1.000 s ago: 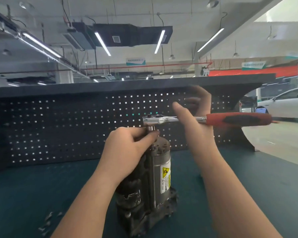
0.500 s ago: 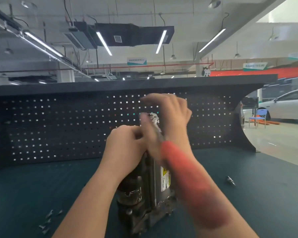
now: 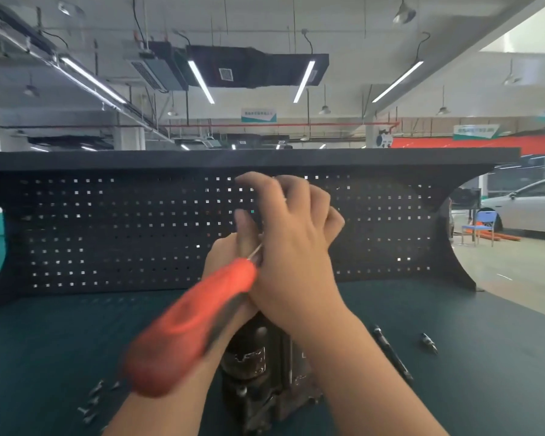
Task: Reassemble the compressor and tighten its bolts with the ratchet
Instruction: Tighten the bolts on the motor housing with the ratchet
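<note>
The dark compressor (image 3: 255, 366) stands upright on the green bench mat (image 3: 44, 341), its top hidden under both hands. My right hand (image 3: 290, 247) curls over the head end of the ratchet (image 3: 195, 322), on top of the compressor. The ratchet's red handle is blurred and points down to the left, across my left forearm. My left hand (image 3: 216, 259) is mostly hidden behind the handle and my right hand. It sits against the compressor's upper part, where it seems to grip it.
Several loose bolts (image 3: 92, 401) lie on the mat at the lower left. A long extension bar (image 3: 390, 354) and a small bit (image 3: 428, 343) lie to the right of the compressor. A black pegboard (image 3: 107, 231) closes off the back of the bench.
The ratchet handle has swung from pointing right, round toward me, to pointing lower left. My right hand has shifted from the shaft onto the head. My left hand has stayed at the compressor's top.
</note>
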`<state>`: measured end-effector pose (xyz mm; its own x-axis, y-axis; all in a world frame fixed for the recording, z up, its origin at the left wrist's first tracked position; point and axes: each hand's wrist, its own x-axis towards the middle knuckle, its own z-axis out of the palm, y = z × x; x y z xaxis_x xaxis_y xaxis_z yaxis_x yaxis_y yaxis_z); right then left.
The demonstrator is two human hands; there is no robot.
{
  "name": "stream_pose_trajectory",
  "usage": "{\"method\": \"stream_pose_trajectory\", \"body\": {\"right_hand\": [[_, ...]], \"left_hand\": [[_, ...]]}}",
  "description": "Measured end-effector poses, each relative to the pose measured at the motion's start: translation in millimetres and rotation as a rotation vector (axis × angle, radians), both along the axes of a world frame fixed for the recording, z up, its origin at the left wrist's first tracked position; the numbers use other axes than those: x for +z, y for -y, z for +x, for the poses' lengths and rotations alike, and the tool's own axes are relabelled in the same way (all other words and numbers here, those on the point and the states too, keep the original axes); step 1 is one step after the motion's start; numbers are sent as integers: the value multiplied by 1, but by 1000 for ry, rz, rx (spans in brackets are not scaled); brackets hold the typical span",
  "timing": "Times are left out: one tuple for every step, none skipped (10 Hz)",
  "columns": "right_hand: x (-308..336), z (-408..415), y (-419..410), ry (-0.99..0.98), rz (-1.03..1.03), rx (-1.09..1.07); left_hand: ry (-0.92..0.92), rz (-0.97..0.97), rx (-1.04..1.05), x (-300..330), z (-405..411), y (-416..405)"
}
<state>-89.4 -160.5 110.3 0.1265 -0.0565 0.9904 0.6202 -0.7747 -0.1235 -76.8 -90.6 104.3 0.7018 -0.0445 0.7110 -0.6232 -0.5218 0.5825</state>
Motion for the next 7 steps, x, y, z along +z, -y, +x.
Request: {"method": "stream_pose_trajectory", "body": {"right_hand": [[4, -1, 25, -34, 59, 82], [6, 7, 63, -66, 326, 298], [2, 13, 69, -243, 564, 568], [6, 10, 53, -189, 625, 590], [13, -2, 23, -176, 349, 250], [1, -9, 3, 24, 28, -85], [3, -6, 27, 29, 214, -37]], "left_hand": [[36, 10, -70, 0, 0, -4], [55, 36, -116, -3, 3, -5], [81, -8, -98, -5, 5, -3], [88, -30, -58, -6, 3, -1], [173, 126, 131, -1, 4, 3], [126, 301, 218, 6, 5, 4], [86, 223, 83, 1, 3, -1]]}}
